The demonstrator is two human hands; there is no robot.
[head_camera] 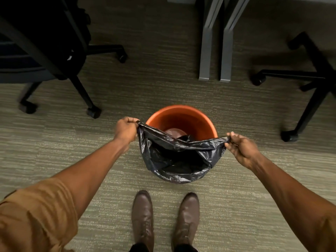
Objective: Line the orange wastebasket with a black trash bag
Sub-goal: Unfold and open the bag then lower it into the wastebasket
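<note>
Over the bin: crinkly black plastic trash bag (174, 157) stretched across round orange plastic wastebasket (190, 119)
Left hand (126, 129): fist clamped on bag edge
Right hand (242, 149): fingers pinching opposite edge
Count: one bag, one basket

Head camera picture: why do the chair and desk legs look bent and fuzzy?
Head view: the wide lens leans the desk legs at the edges; the left chair is dim and slightly blurred; the bag and wastebasket are clearer mid-frame.

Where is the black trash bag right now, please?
Head view, centre: the black trash bag is stretched between the left hand and right hand, over the orange wastebasket's near rim.
</note>
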